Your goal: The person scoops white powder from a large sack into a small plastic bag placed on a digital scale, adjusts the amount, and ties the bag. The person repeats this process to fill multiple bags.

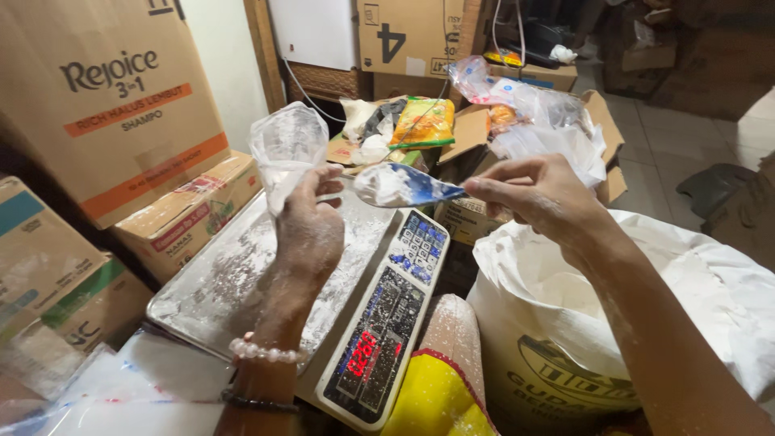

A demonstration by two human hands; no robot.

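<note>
**Powder Scooped Toward an Open Bag**

Seemed midway through a filling step: loaded scoop lifted, not yet tipped. Left hand [311,230], dusted white, closed around the neck of a clear plastic bag [286,149], held upright above the metal weighing tray [211,284] with its mouth puffed open. Right hand [537,194] pinched shut on the handle end of a blue-and-white scoop [400,186], heaped with white powder, level, tip just beside the left thumb and a little below the bag's mouth. Hovered, both of them, over the digital scale [379,339], red digits lit on its display.

Judged as called for next: scoop tip raised to the bag's opening, mouth kept spread wide, a slow tilt so nothing spilled onto the already powdered tray.

Counted: two hands, one bag in hand, one scoop, one scale with one tray. One large white sack [710,282] of powder open at right, below the right forearm. Two bracelets on the left wrist, one of pale beads [266,353], one dark. At least four cardboard boxes [105,97] stacked at left, more behind; exact number impossible to tell.
</note>
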